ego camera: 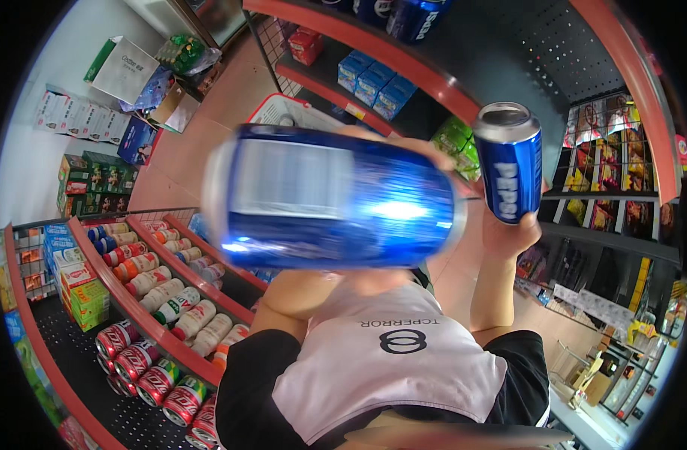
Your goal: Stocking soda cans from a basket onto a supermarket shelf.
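Note:
A blue drink can (343,197), motion-blurred and lying sideways, is close before the camera. My left hand (382,280) grips it from behind; only fingers along its upper edge and part of the hand below show. A pale rectangular panel is on its side, too blurred to read. To the right, a blue Pepsi can (512,169) stands nearly upright in my right hand (515,236), with the thumb across its lower side. Its silver lid faces up. The large can hides most of my left hand and forearm.
Shelves with red edges (169,320) surround me. Several plastic bottles (180,304) and red cans (158,377) fill the left ones. Ahead are blue boxes (377,84), Pepsi cans (416,19) and a white basket (281,109) on the floor. Snack packets (607,157) hang right.

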